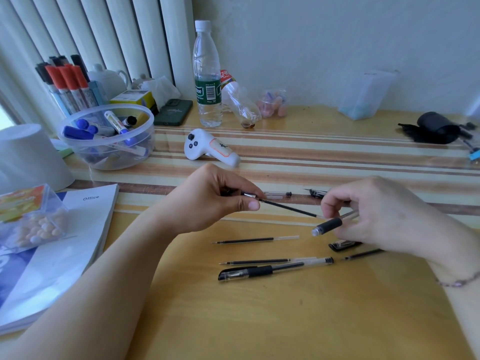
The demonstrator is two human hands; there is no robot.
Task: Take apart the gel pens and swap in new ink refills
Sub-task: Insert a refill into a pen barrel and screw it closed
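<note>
My left hand (pixel 220 198) pinches one end of a thin black ink refill (pixel 288 208), which slants down to the right. My right hand (pixel 376 214) holds an open clear pen barrel with a black grip (pixel 328 226), its open mouth facing left, just below the refill's far end. On the table in front lie two loose refills (pixel 254 240) (pixel 259 261), a capped whole gel pen (pixel 272 269), a black cap (pixel 342 245) and a third refill (pixel 363 254) partly hidden under my right hand.
A clear pen part (pixel 276 194) and a dark clip (pixel 315 193) lie behind my hands. A white controller (pixel 207 148), a water bottle (pixel 207 81), a bowl of markers (pixel 109 137), a book (pixel 75 245) and a candy box (pixel 28 216) stand around.
</note>
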